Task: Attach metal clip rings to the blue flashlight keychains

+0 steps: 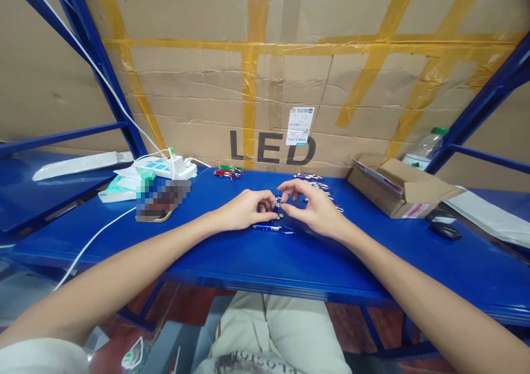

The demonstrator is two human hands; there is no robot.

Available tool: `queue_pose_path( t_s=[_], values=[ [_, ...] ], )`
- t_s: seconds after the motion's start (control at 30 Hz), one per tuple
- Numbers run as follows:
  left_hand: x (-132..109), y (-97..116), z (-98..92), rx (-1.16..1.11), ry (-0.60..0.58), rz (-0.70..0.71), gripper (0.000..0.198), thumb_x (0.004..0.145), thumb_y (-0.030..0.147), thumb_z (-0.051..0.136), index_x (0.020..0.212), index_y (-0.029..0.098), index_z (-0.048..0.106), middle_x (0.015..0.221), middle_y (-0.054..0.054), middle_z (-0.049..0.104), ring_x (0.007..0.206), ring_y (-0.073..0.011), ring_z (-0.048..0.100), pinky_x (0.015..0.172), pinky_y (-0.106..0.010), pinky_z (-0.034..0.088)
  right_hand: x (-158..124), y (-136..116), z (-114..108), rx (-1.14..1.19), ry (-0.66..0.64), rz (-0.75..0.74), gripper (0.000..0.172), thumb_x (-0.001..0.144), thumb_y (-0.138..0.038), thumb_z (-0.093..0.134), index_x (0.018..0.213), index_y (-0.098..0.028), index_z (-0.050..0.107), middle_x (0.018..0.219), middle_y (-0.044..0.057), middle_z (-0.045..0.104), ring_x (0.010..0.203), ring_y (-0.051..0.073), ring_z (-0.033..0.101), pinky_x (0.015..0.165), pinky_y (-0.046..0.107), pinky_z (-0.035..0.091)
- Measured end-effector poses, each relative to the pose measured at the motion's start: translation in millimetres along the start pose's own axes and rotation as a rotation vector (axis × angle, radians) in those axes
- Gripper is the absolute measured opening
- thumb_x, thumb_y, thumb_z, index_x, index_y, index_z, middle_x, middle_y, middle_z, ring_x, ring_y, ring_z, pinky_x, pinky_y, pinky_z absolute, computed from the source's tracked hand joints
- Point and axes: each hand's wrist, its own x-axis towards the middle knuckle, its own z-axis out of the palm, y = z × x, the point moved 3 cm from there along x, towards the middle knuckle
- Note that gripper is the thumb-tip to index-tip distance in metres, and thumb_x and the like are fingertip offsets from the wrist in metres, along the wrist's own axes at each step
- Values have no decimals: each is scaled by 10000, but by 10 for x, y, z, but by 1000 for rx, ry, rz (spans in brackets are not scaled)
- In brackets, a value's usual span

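My left hand (248, 209) is curled over the middle of the blue table, thumb and fingertips almost together. Facing it, my right hand (308, 205) has thumb and index finger pinched close. Anything in either pinch is too small or hidden to name. Small round silver discs (280, 215), like button cells, lie between the fingertips. Just below the hands, a slim blue penlight-like stick with a carabiner clip (271, 228) lies crosswise. Beyond my right hand is a row of similar blue and purple clip sticks (308, 177), partly covered by that hand.
Red and green clip sticks (229, 172) lie at the back. Left stand a white power strip (165, 167), a tissue pack (124, 186) and a blurred phone (163, 200). Right are an open cardboard box (397, 189), a black mouse (445, 230) and a bottle (426, 147). Cardboard walls the rear.
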Motion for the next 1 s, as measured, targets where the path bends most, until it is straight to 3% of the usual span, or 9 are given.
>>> queue_pose_path(
  t_s=[0.4,1.0],
  values=[
    [-10,47,24,132,22,29,202,978,379,754,1035,203,674,889,1,772,785,-163,708,741,-267,493,-12,-16,13,-47,-9,-6,312,954,-268,704,1262,-268,655,1043,45,776,1001,257,694,931,421,535],
    [-12,47,31,135,34,29,200,973,384,757,1022,210,672,893,0,777,791,-170,716,739,-271,497,-11,-21,13,-27,-14,11,310,949,-278,708,1255,-264,660,1040,48,775,1001,264,711,936,431,547]
  ],
)
